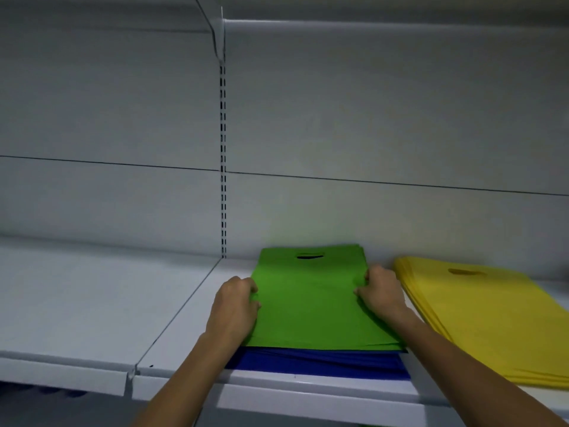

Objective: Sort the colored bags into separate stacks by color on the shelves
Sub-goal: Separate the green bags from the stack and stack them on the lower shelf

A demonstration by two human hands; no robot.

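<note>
Where it covers blue bags point(317, 363), the green stack point(311, 306) is gripped by left hand point(235, 303) and right hand point(380, 292), fingers point(251, 286) curled. Yellow bags point(492, 322) are stacked lower right.

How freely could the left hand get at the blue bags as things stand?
Probably not freely. The left hand grips the left edge of the green bags, which lie on top of the blue bags and cover all but a front strip. That strip looks reachable if the hand lets go.

Bare forearms point(184, 374) and bare hands point(235, 303) point(380, 294)
</note>
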